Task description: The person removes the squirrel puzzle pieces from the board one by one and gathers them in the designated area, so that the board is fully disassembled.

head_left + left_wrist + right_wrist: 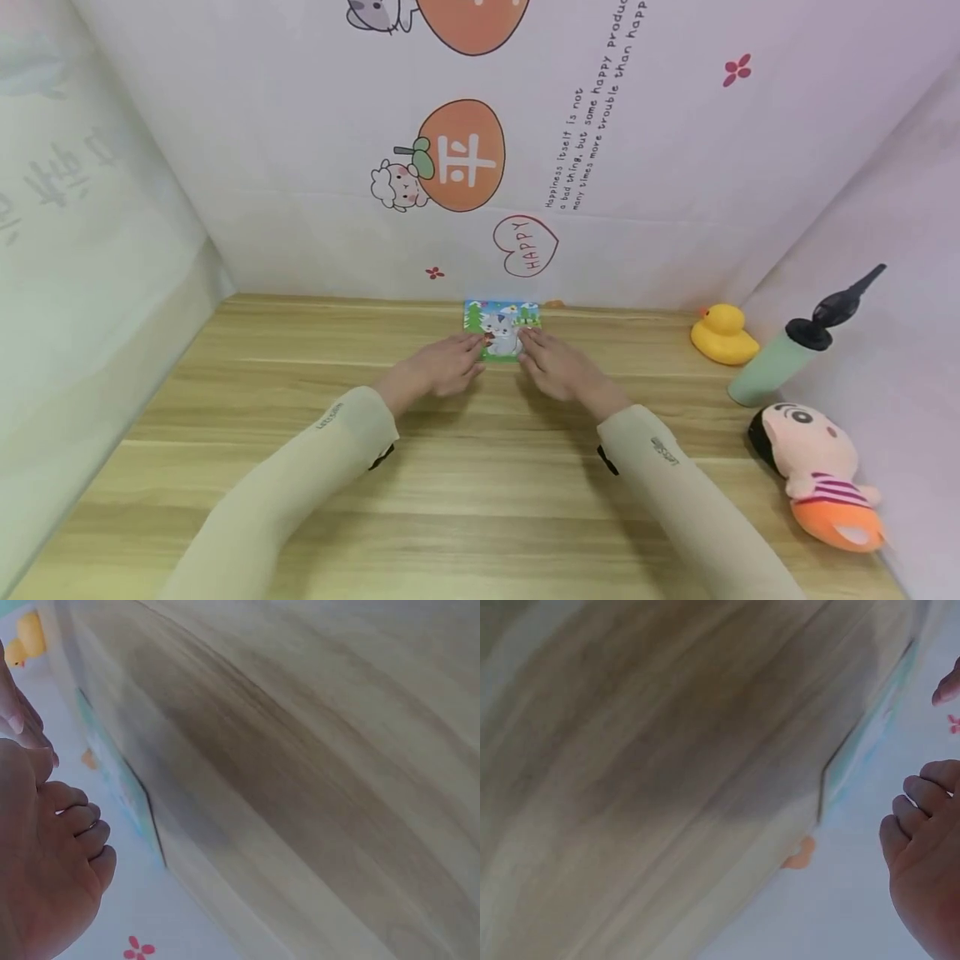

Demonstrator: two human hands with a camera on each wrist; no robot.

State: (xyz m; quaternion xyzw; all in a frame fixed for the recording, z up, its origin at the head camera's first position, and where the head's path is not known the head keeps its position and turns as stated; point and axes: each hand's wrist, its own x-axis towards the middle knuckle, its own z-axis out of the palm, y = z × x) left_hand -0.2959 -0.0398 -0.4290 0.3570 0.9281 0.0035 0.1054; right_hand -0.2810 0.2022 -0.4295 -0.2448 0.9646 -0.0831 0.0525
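A small, thin picture board (504,325), with a grey cartoon cat, green trees and blue sky, lies flat at the back of the wooden table. Over its left edge is my left hand (452,364); over its right edge, my right hand (552,364). Both wrist views show the palms side-on, with a gap between the left hand (56,847) and the board (124,784), and between the right hand (930,847) and the board (862,739). Neither hand grips anything visible. The hands cover small parts of the board's sides in the head view.
At the right of the wooden table (480,500) are a yellow rubber duck (722,333), a pale green hand pump (776,362) with a black nozzle, and a plush doll (821,475). A printed white backdrop (315,208) rises behind the board.
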